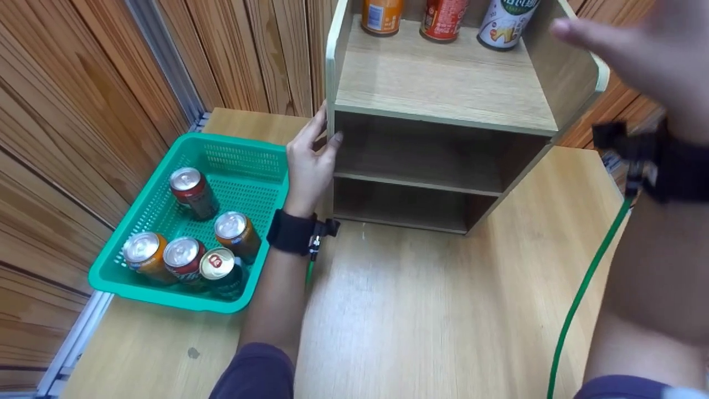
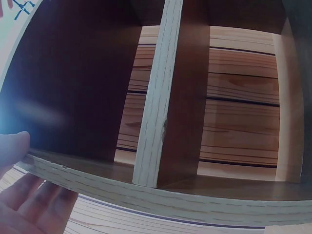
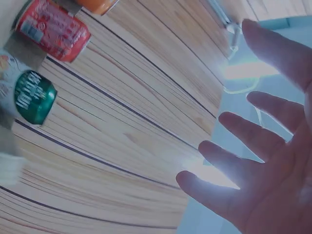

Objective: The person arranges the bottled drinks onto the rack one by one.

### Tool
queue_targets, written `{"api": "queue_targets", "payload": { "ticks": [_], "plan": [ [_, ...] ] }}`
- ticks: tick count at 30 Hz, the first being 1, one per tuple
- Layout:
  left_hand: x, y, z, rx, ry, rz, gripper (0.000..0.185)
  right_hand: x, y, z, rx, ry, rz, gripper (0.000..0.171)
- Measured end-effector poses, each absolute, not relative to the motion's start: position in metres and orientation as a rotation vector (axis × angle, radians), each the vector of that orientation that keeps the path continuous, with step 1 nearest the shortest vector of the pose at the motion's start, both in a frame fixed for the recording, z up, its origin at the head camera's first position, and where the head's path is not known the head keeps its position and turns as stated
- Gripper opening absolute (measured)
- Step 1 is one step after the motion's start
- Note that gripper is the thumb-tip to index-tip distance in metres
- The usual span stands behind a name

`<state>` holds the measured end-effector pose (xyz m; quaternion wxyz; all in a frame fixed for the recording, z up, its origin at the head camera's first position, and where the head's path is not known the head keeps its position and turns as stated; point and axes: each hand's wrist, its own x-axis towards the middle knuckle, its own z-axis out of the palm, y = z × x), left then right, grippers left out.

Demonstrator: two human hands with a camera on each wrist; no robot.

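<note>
A small wooden shelf (image 1: 443, 88) stands on the table, with cans in a row on its top board. My left hand (image 1: 313, 160) holds the shelf's left side panel; the left wrist view has the thumb (image 2: 14, 146) on the inner side and the fingers (image 2: 44, 204) outside. Raised beside the shelf's upper right is my right hand (image 1: 648, 61), fingers spread and nothing in it. Nearest to it is a white and green can (image 1: 505, 25). A red can (image 1: 443, 19) is in the middle and an orange can (image 1: 382, 15) at the left.
Left of the shelf, a green plastic basket (image 1: 188, 305) holds several drink cans (image 1: 194, 194), grouped mostly at its near end. Wood-panelled walls (image 1: 72, 111) rise behind and to the left. A green cable (image 1: 576, 305) hangs from the right wrist camera over the table (image 1: 410, 316).
</note>
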<state>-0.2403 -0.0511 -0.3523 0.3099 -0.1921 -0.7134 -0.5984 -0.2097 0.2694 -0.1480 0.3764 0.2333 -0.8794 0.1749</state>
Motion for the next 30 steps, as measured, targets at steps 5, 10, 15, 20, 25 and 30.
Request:
{"api": "queue_targets", "payload": {
  "ticks": [5,10,15,20,25,30],
  "plan": [
    [-0.241,-0.050,-0.353,-0.513,-1.869,-1.620,0.046,-0.171,0.263,-0.168,0.566,-2.125,0.458,0.066],
    [-0.240,-0.050,-0.354,-0.492,-1.889,-1.608,0.047,-0.151,0.265,-0.204,0.419,-2.026,0.623,0.070],
    [-0.240,-0.050,-0.355,-0.480,-1.900,-1.605,0.047,-0.138,0.266,-0.241,0.341,-1.957,0.805,0.070],
    [-0.251,-0.050,-0.363,-0.479,-1.891,-1.595,0.049,-0.131,0.271,-0.276,0.307,-1.942,1.027,0.072],
    [-0.264,-0.052,-0.378,-0.476,-1.902,-1.561,0.051,-0.133,0.280,-0.310,0.235,-1.935,1.182,0.073],
    [-0.265,-0.052,-0.381,-0.474,-1.914,-1.535,0.050,-0.135,0.289,-0.331,0.153,-1.949,1.251,0.072]
  ]
}}
